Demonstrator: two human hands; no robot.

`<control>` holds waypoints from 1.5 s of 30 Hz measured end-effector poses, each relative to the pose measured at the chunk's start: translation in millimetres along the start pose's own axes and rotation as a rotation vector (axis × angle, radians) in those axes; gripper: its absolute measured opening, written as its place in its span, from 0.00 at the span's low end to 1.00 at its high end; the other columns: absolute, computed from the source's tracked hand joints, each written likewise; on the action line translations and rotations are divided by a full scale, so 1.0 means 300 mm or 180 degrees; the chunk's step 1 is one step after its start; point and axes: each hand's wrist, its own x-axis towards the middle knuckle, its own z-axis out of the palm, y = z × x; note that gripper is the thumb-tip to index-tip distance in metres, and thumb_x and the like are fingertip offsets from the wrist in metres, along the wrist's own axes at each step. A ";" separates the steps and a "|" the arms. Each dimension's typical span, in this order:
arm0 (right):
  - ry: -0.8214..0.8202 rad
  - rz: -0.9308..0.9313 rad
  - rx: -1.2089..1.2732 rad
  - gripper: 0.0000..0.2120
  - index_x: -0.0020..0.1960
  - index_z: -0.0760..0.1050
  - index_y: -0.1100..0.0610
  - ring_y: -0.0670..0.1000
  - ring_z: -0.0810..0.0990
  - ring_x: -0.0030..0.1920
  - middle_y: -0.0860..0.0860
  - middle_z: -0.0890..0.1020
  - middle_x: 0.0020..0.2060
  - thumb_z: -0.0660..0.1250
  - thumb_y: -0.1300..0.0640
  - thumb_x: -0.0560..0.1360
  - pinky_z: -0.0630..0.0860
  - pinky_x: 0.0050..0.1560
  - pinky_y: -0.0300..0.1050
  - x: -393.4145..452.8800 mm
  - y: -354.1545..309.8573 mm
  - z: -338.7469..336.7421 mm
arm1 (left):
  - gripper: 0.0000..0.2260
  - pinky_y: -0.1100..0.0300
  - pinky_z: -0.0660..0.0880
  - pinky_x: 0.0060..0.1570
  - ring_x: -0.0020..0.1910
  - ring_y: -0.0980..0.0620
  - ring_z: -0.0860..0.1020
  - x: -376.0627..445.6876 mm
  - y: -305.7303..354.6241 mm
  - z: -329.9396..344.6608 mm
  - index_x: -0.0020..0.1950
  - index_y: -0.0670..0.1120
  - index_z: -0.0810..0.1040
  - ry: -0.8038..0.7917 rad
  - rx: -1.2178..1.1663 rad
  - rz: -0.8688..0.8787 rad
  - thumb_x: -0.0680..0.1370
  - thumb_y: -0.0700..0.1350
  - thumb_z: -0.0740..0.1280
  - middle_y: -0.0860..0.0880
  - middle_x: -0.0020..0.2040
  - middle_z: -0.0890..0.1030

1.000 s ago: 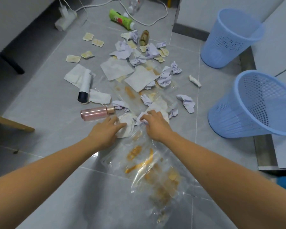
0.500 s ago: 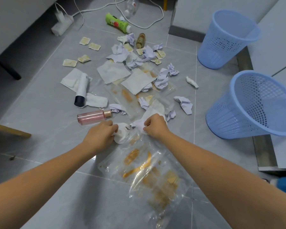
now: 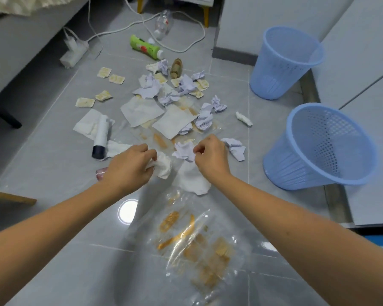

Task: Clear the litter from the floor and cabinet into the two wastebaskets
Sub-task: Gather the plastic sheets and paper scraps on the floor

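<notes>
Litter covers the grey floor: crumpled lavender paper, white tissues, flat wrappers, stained clear plastic bags and bottles. My left hand (image 3: 129, 166) grips a crumpled white tissue (image 3: 163, 165), lifted off the floor. My right hand (image 3: 210, 156) pinches a white tissue (image 3: 192, 181) that hangs below it, with a lavender paper scrap (image 3: 184, 150) at its fingertips. Two light blue wastebaskets stand to the right: the near one (image 3: 318, 149) tilts toward me, the far one (image 3: 285, 62) is upright. A pink bottle (image 3: 100, 174) peeks out from behind my left wrist.
A stained clear plastic bag (image 3: 197, 244) lies below my hands. A white tube with a dark cap (image 3: 101, 135), a green bottle (image 3: 144, 48), a brown bottle (image 3: 175, 67), a power strip (image 3: 74, 55) with cables lie farther off. White cabinets (image 3: 363, 107) run along the right.
Both hands closed on tissues on the floor and lifted them. The view tilted up, showing more of the far floor.
</notes>
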 end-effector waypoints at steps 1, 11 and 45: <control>0.0125 -0.0080 0.0046 0.09 0.41 0.83 0.61 0.53 0.80 0.45 0.53 0.80 0.47 0.67 0.70 0.72 0.78 0.47 0.49 0.007 -0.011 -0.074 | 0.06 0.57 0.66 0.32 0.44 0.45 0.76 0.046 0.039 -0.048 0.51 0.48 0.78 0.0050 -0.0011 0.0093 0.76 0.47 0.70 0.51 0.44 0.74; 0.1509 0.0397 -0.0229 0.10 0.41 0.84 0.61 0.57 0.80 0.45 0.55 0.80 0.46 0.65 0.70 0.70 0.75 0.46 0.51 -0.029 0.290 -0.848 | 0.07 0.52 0.75 0.40 0.49 0.45 0.78 0.558 0.735 -0.256 0.52 0.50 0.79 0.0315 -0.0551 0.0919 0.77 0.50 0.68 0.50 0.47 0.78; -0.1822 0.0571 -0.0929 0.24 0.65 0.70 0.52 0.58 0.73 0.61 0.54 0.73 0.60 0.70 0.53 0.71 0.75 0.58 0.51 -0.406 0.287 0.099 | 0.34 0.45 0.72 0.56 0.64 0.35 0.73 -0.482 0.262 0.243 0.73 0.44 0.57 -0.1523 -0.0968 -0.3173 0.76 0.61 0.64 0.40 0.65 0.75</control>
